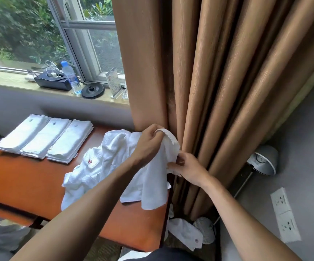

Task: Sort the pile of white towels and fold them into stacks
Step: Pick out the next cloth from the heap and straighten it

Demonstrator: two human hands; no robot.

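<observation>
A loose pile of white towels point(103, 166) lies on the right half of the orange-brown table point(29, 181). One white towel point(152, 185) hangs lifted above the table's right edge. My left hand point(148, 142) pinches its hemmed top edge. My right hand point(188, 168) pinches the same edge a little lower and to the right. Three stacks of folded white towels point(45, 138) sit side by side at the table's far left.
Brown curtains point(218, 81) hang right behind my hands. A window sill holds a water bottle point(71, 78), a black tray point(52, 81) and a kettle base point(93, 90). One towel point(186, 232) lies on the floor beside the table; a lamp point(263, 160) and wall sockets point(284, 213) are at the right.
</observation>
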